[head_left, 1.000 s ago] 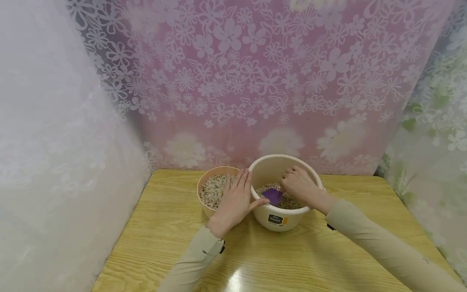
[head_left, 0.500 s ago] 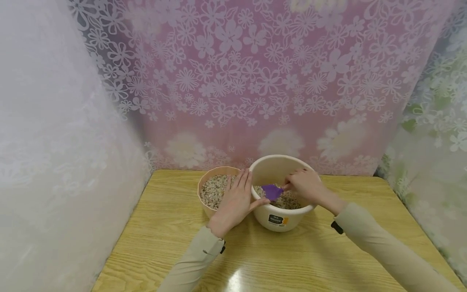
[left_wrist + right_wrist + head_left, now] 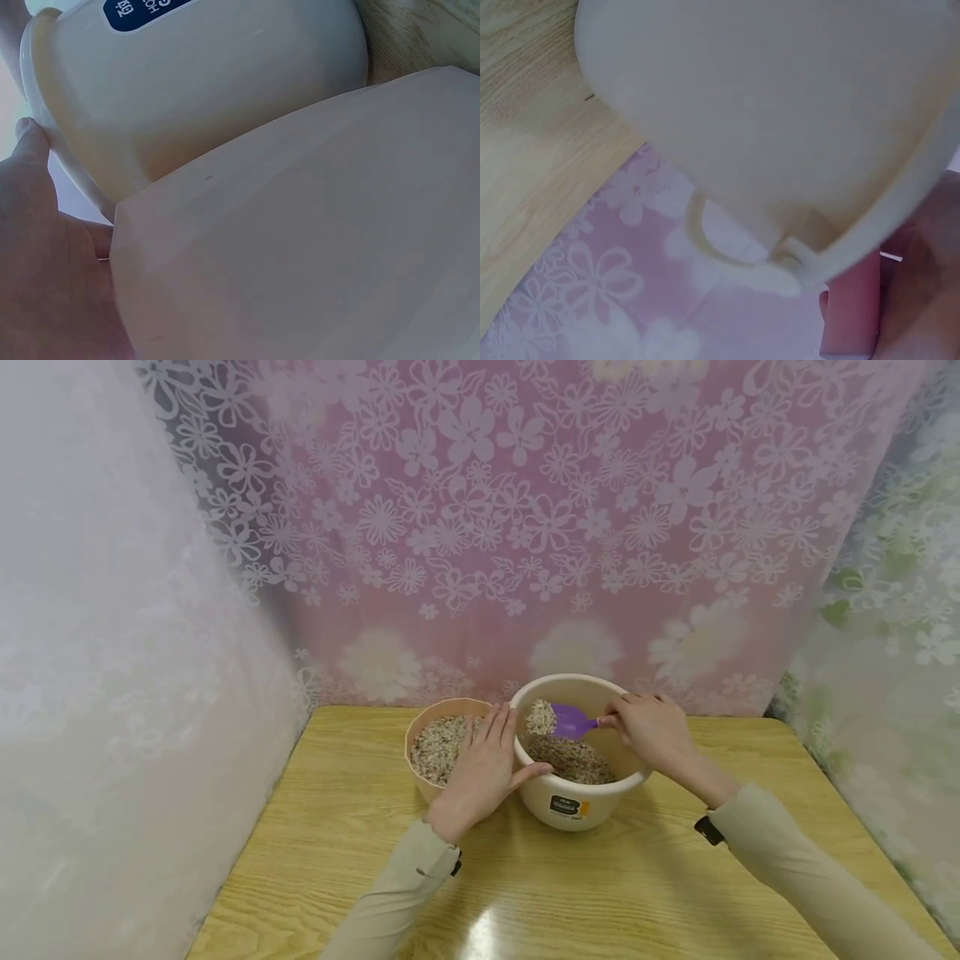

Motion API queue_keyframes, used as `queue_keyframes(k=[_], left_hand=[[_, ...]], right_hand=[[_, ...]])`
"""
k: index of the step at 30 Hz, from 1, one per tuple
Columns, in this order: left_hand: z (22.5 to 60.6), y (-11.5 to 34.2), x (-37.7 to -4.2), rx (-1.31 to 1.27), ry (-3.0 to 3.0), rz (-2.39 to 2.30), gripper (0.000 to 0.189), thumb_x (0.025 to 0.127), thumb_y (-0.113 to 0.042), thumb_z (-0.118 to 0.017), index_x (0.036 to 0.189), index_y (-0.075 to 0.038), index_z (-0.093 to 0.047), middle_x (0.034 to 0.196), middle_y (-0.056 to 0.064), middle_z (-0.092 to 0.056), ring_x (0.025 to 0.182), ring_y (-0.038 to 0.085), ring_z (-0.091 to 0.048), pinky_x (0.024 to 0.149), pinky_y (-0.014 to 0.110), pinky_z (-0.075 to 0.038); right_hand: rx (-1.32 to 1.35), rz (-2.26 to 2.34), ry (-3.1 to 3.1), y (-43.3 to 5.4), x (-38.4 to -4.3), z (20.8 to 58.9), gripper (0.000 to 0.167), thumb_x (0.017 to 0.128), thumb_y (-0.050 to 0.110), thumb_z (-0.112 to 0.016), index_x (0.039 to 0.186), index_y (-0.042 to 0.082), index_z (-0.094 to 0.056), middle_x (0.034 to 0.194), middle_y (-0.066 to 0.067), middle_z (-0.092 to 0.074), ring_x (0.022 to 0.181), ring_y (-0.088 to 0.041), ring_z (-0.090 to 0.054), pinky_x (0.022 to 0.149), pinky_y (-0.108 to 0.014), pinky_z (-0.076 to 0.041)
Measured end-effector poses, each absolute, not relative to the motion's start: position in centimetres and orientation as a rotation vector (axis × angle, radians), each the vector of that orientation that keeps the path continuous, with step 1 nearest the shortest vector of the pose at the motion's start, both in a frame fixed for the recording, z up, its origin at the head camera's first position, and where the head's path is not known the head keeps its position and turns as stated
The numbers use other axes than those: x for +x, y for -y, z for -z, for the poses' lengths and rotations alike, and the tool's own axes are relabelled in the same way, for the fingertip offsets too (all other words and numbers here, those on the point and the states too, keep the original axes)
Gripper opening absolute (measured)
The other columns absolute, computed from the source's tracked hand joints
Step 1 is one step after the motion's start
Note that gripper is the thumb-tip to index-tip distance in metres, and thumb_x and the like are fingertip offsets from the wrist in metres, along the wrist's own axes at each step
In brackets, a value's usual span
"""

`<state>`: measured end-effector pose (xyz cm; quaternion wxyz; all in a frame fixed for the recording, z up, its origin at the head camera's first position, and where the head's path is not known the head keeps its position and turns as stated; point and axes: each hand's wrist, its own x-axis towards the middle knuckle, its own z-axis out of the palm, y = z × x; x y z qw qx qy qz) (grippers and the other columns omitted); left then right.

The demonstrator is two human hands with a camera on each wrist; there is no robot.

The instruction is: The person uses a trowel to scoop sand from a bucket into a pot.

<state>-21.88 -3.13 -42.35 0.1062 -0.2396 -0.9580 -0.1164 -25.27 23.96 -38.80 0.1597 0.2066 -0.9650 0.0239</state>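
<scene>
My right hand (image 3: pixel 652 731) grips the handle of a purple scoop (image 3: pixel 572 722), whose front carries a pale heap of grain (image 3: pixel 540 718). The scoop is over the inside of a cream bucket (image 3: pixel 536 795), above the darker mixed grain (image 3: pixel 573 762) at its bottom. My left hand (image 3: pixel 480 777) lies with straight fingers across the adjoining rims of the bucket and a peach bowl (image 3: pixel 429 789), its thumb on the bucket rim. Grain (image 3: pixel 441 747) nearly fills the bowl. In the left wrist view the bowl wall (image 3: pixel 300 225) overlaps the bucket wall (image 3: pixel 225 75).
Both containers stand near the back edge of a wooden table (image 3: pixel 337 827), close to a pink flowered curtain (image 3: pixel 465 568). Pale sheets hang at left and right. A bucket handle (image 3: pixel 697 232) hangs at the side in the right wrist view.
My right hand has lifted the scoop out of the bucket's grain, moving up and to the right, and a grain heap now shows on it. My left hand has stayed in place.
</scene>
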Motion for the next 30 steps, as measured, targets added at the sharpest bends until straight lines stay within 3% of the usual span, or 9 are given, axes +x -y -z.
queue_keyframes(k=[4, 11, 16, 30], left_hand=[[42.4, 3.1, -21.9, -0.7, 2.823, 0.331, 0.103, 0.094, -0.077, -0.033, 0.161, 0.0, -0.018, 0.167, 0.017, -0.018, 0.156, 0.029, -0.014, 0.124, 0.057, -0.013], [42.2, 3.0, -21.8, -0.704, 2.85, 0.387, 0.104, 0.095, -0.076, -0.035, 0.161, 0.001, -0.013, 0.168, 0.016, -0.012, 0.156, 0.028, -0.008, 0.125, 0.055, -0.004], [42.4, 2.9, -21.8, -0.706, 2.847, 0.393, 0.104, 0.095, -0.076, -0.035, 0.161, 0.0, -0.014, 0.168, 0.016, -0.014, 0.156, 0.029, -0.009, 0.125, 0.056, -0.008], [42.3, 3.2, -21.7, -0.717, 2.847, 0.448, 0.105, 0.093, -0.079, -0.031, 0.162, -0.001, -0.014, 0.168, 0.016, -0.014, 0.156, 0.028, -0.008, 0.124, 0.058, -0.009]], right_hand=[[0.564, -0.051, 2.684, -24.5, -24.6, 38.5, 0.02, 0.097, 0.028, -0.069, 0.097, 0.009, -0.075, 0.091, -0.006, -0.074, 0.093, -0.031, -0.067, 0.085, -0.053, -0.05], [0.518, -0.059, 2.63, -25.4, -23.2, 38.4, 0.019, 0.098, 0.028, -0.068, 0.095, 0.009, -0.072, 0.09, -0.006, -0.074, 0.094, -0.032, -0.066, 0.086, -0.053, -0.047], [0.499, -0.081, 2.611, -25.9, -22.6, 38.4, 0.018, 0.096, 0.027, -0.07, 0.094, 0.009, -0.072, 0.088, -0.006, -0.073, 0.097, -0.032, -0.066, 0.087, -0.052, -0.047], [0.48, -0.132, 2.625, -26.3, -22.0, 38.6, 0.017, 0.097, 0.025, -0.069, 0.093, 0.009, -0.07, 0.083, -0.006, -0.072, 0.084, -0.032, -0.065, 0.071, -0.043, -0.042]])
